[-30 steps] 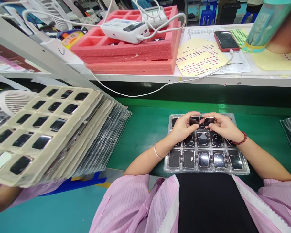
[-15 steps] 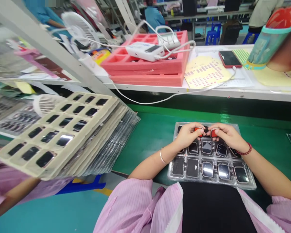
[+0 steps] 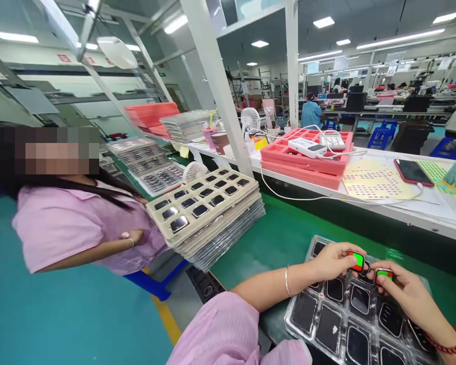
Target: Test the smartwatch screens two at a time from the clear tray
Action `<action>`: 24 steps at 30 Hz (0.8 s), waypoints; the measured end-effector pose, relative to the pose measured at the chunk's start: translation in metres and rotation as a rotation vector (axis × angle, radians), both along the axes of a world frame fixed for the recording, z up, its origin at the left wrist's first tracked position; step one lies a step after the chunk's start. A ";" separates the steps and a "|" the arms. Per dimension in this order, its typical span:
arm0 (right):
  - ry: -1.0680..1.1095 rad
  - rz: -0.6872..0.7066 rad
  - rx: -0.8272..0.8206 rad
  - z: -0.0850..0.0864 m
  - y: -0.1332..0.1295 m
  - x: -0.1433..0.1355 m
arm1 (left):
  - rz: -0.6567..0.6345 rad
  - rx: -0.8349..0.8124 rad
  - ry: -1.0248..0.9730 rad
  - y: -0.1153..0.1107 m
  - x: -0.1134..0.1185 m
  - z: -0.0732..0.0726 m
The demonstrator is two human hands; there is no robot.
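My left hand (image 3: 336, 259) grips a smartwatch case (image 3: 358, 261) whose screen glows red and green, the thumb on its face. In my right hand (image 3: 408, 290) is a second smartwatch case (image 3: 385, 277), lit in the same colours, also under the thumb. Both are held side by side, above a clear plastic tray (image 3: 292, 315) on the green bench. Dark-screened watch cases (image 3: 360, 299) lie in the tray's compartments. My hands and forearms hide part of the tray.
A tall stack of trays, topped by a cream tray (image 3: 195, 223) of watch cases, stands left on the bench. A co-worker (image 3: 72, 223) sits beyond it. Ahead, a white shelf (image 3: 387, 205) carries pink foam trays (image 3: 300, 175), a power bank (image 3: 307, 147) and a phone (image 3: 413, 172).
My view has swung up and left, bringing the co-worker and the room into sight. The screens in both hands have gone from red to red and green. Both hands still hold the watch cases.
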State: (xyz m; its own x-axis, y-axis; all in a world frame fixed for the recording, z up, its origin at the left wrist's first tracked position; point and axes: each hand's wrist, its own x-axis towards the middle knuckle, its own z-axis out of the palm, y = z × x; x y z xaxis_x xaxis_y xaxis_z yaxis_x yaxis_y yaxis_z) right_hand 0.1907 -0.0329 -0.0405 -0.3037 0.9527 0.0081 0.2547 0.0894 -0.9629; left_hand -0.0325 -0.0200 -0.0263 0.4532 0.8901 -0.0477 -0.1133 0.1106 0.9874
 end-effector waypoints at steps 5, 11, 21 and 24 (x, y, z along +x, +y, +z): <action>0.039 -0.038 0.032 -0.006 0.004 -0.001 | 0.013 0.035 -0.120 0.003 0.004 -0.013; 0.029 -0.028 0.046 -0.007 0.003 -0.003 | 0.051 0.053 -0.133 0.002 0.003 -0.009; -0.032 -0.015 0.118 -0.008 0.002 -0.002 | 0.082 0.047 -0.015 0.001 0.001 -0.008; -0.049 -0.016 0.126 -0.007 0.002 -0.003 | 0.044 0.034 0.003 0.000 0.001 -0.006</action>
State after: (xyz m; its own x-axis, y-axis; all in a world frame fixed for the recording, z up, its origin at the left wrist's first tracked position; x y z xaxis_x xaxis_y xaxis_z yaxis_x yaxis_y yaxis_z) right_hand 0.1875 -0.0309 -0.0474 -0.2912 0.9499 0.1137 0.3037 0.2045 -0.9306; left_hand -0.0320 -0.0202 -0.0319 0.4134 0.9104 -0.0182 -0.1139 0.0715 0.9909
